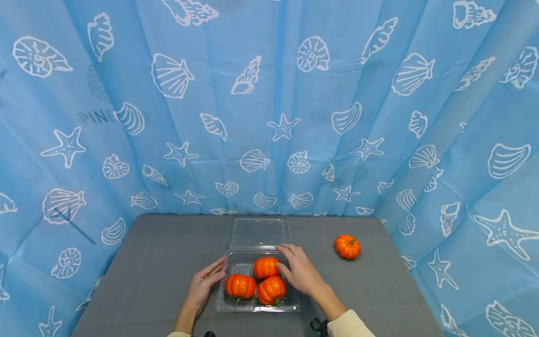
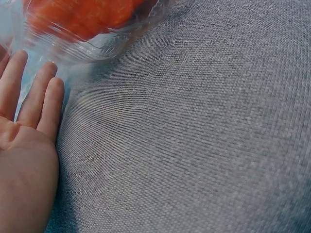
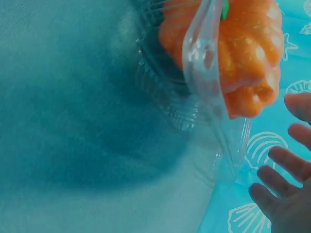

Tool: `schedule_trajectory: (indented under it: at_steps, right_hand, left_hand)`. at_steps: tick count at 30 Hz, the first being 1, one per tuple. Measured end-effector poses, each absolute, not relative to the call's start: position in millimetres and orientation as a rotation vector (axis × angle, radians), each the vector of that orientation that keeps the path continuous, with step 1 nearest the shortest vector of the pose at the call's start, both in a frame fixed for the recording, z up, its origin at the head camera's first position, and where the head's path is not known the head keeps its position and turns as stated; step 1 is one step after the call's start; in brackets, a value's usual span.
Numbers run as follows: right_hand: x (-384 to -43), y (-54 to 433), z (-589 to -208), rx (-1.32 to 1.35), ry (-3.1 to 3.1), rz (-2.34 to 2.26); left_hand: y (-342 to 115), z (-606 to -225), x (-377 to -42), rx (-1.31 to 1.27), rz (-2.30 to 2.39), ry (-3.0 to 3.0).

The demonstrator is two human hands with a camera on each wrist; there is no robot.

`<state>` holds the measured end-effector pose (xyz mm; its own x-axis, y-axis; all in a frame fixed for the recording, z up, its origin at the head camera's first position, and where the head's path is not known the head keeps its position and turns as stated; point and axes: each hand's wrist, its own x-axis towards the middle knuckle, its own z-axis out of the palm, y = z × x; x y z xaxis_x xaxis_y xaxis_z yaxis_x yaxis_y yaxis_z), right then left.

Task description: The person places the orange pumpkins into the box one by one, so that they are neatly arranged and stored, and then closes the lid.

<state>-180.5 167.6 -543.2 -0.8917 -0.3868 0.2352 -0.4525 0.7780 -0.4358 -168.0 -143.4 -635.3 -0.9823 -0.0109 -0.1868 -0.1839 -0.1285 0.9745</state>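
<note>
A clear plastic clamshell container [image 1: 290,303] lies on the table with its lid [image 1: 258,232] folded back. Inside it sit three small orange pumpkins: one at the left [image 1: 240,286], one at the back [image 1: 266,267] and one at the front right [image 1: 271,290]. My left hand [image 1: 204,286] is at the container's left wall, fingers extended; the left wrist view shows its palm [image 2: 24,165] beside the plastic. Over the right rear edge is my right hand [image 1: 300,269], its thumb near the back pumpkin. In the right wrist view its fingers [image 3: 289,162] are spread, with nothing held.
Another orange pumpkin [image 1: 347,246] rests on the grey table [image 1: 168,252], to the right of the container. Behind the table hangs a blue curtain [image 1: 269,103] printed with white shells and starfish. It also runs along both sides.
</note>
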Motion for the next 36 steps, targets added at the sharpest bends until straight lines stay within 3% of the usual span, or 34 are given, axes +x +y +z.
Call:
schedule_trajectory:
  at_steps: [24,36]
  right_hand:
    - [-187.2,195.3,-559.8,0.333,-2.888,0.345]
    - [-208.3,232.3,-568.1,0.259,-2.907,0.300]
  left_hand:
    - [-143.2,-636.4,-166.9,-0.218,2.288,1.965]
    - [-143.3,-636.2,-167.0,-0.209,2.304,1.955]
